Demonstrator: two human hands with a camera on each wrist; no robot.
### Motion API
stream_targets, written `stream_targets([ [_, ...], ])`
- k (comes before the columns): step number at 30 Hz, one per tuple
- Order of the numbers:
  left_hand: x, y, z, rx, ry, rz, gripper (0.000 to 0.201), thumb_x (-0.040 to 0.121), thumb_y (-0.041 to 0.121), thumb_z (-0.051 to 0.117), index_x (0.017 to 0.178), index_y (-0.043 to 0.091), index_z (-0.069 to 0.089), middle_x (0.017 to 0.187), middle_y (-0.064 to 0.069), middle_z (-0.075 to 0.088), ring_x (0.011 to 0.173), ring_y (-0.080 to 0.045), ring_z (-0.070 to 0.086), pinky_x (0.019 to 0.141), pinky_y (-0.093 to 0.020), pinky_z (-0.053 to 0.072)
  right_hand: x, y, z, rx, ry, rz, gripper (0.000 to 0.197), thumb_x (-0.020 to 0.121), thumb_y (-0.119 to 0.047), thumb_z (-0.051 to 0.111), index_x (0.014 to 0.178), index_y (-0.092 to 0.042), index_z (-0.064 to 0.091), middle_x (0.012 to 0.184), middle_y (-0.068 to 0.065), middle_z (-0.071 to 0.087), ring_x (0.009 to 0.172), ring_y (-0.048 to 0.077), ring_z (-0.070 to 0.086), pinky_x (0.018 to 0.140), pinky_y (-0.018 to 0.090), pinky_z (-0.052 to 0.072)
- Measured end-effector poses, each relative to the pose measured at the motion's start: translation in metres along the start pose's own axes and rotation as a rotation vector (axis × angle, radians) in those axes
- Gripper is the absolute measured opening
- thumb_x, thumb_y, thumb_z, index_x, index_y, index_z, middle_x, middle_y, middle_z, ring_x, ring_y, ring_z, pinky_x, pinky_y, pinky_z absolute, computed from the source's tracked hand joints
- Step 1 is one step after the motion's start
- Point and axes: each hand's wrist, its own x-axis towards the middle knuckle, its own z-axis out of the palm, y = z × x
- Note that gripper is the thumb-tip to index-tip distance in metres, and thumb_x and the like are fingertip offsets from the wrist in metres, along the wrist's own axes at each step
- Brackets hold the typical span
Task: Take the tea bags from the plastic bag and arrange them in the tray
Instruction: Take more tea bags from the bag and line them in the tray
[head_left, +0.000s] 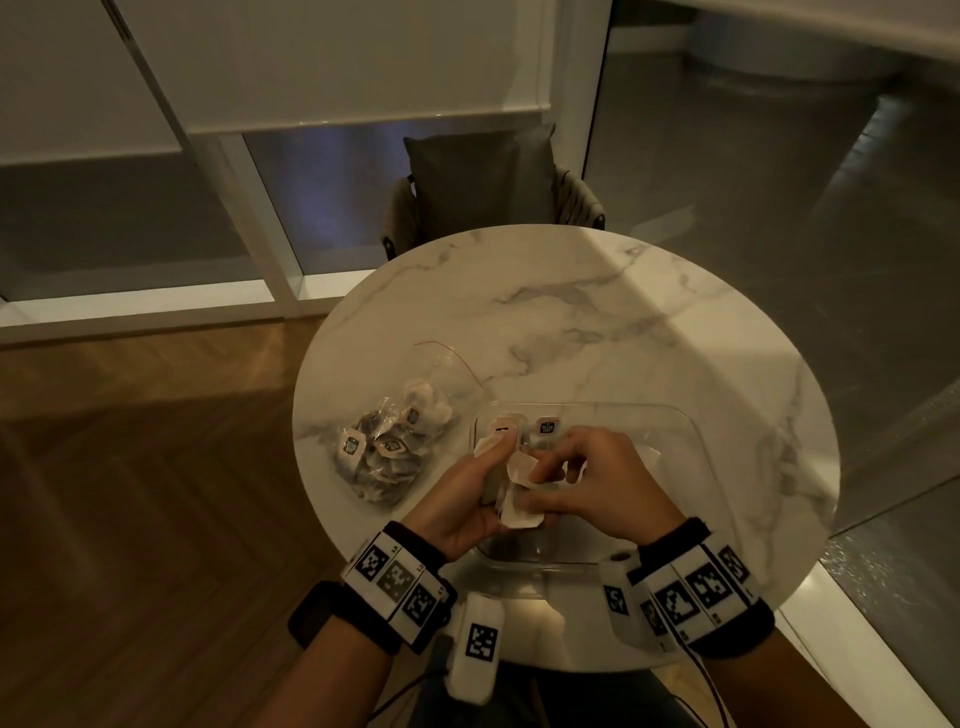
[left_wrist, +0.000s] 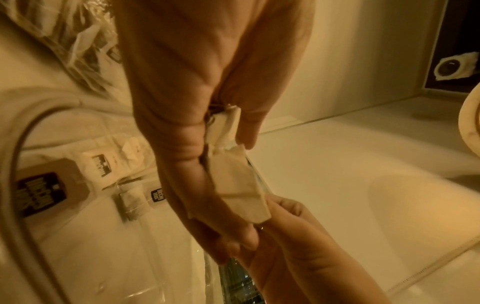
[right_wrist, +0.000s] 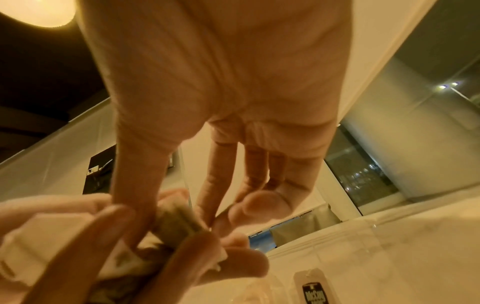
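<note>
Clear tray (head_left: 675, 431) holds only about 2 placed tea bags (head_left: 519, 427) at its far-left corner. Left hand (head_left: 470, 496) grips a small bunch of bags (head_left: 511, 488) over the tray; right hand (head_left: 597, 486) pinches 1 loose. Plastic bag (head_left: 387, 444) left of tray looks mostly full. Judged early stage.

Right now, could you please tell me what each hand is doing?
Left hand: closed, gripping a bunch of tea bags.
Right hand: closed, pinching one tea bag of that bunch.
</note>
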Motion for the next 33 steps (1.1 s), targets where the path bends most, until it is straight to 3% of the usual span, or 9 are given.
stream_targets([
  [4,-0.001,-0.001,-0.003,-0.071,-0.047,0.023,0.056,0.095,0.046,0.051,0.136,0.008,0.053,0.129,-0.024,0.062,0.093,-0.033,0.07,0.067,-0.034,0.061,0.001,0.011,-0.003,0.189,0.114,0.03,0.011,0.076,-0.018,0.082,0.076,-0.026,0.075,0.069,-0.003,0.071,0.059,0.0,0.058,0.058,0.014,0.046],
  [7,0.0,-0.004,-0.002,-0.034,0.003,0.095,0.048,0.092,0.044,0.056,0.13,0.014,0.058,0.108,-0.017,0.069,0.078,-0.025,0.067,0.055,-0.026,0.055,0.001,0.015,-0.005,0.419,0.171,0.085,0.013,0.083,-0.01,0.076,0.095,-0.01,0.076,0.073,0.001,0.073,0.058,0.006,0.061,0.055,0.018,0.048],
  [10,0.002,-0.007,0.0,-0.012,0.044,0.173,0.034,0.087,0.029,0.066,0.115,0.01,0.064,0.086,-0.011,0.064,0.066,-0.017,0.057,0.048,-0.02,0.046,0.0,0.017,-0.008,0.558,0.166,0.107,0.015,0.085,-0.003,0.071,0.1,0.0,0.071,0.073,0.012,0.071,0.055,0.011,0.062,0.053,0.019,0.049],
  [13,0.008,-0.01,-0.001,0.037,0.094,0.238,0.016,0.087,0.009,0.069,0.103,0.006,0.066,0.079,-0.008,0.06,0.06,-0.012,0.05,0.044,-0.017,0.04,-0.001,0.019,-0.008,0.575,0.143,0.108,0.019,0.083,-0.001,0.072,0.101,0.0,0.068,0.074,0.013,0.073,0.058,0.017,0.067,0.056,0.021,0.053],
  [18,0.014,-0.014,-0.003,0.217,0.218,0.355,0.006,0.085,0.006,0.072,0.084,0.01,0.068,0.066,-0.002,0.057,0.055,-0.008,0.046,0.045,-0.018,0.036,0.002,0.02,-0.006,0.597,0.251,0.122,0.018,0.082,-0.008,0.075,0.095,0.003,0.071,0.074,0.021,0.072,0.06,0.021,0.069,0.057,0.023,0.054],
  [20,0.015,-0.015,-0.005,0.259,0.259,0.382,0.009,0.085,0.004,0.071,0.08,0.011,0.068,0.065,-0.003,0.056,0.055,-0.009,0.047,0.047,-0.019,0.038,0.0,0.018,-0.007,0.577,0.222,0.086,0.016,0.08,-0.009,0.076,0.09,0.004,0.073,0.072,0.02,0.071,0.06,0.022,0.069,0.057,0.023,0.054],
  [27,0.012,-0.015,-0.005,0.309,0.26,0.397,0.011,0.086,0.001,0.069,0.08,0.01,0.068,0.067,-0.005,0.059,0.056,-0.01,0.047,0.049,-0.02,0.038,0.001,0.017,-0.009,0.545,0.167,0.101,0.01,0.079,-0.005,0.077,0.087,0.002,0.074,0.069,0.02,0.071,0.056,0.018,0.067,0.054,0.022,0.053],
  [30,0.011,-0.015,-0.004,0.343,0.257,0.401,0.004,0.086,0.004,0.07,0.09,0.005,0.071,0.072,-0.008,0.062,0.061,-0.012,0.051,0.053,-0.023,0.041,-0.001,0.015,-0.006,0.51,0.118,0.113,0.015,0.078,-0.012,0.079,0.091,-0.004,0.075,0.075,0.014,0.074,0.058,0.019,0.068,0.055,0.024,0.054],
  [33,0.009,-0.016,-0.004,0.357,0.251,0.413,0.013,0.084,0.006,0.073,0.095,0.0,0.071,0.078,-0.013,0.064,0.068,-0.017,0.055,0.058,-0.026,0.042,-0.001,0.017,-0.002,0.471,0.113,0.111,0.019,0.079,-0.014,0.079,0.096,-0.005,0.076,0.075,0.009,0.075,0.059,0.018,0.069,0.056,0.023,0.054],
])
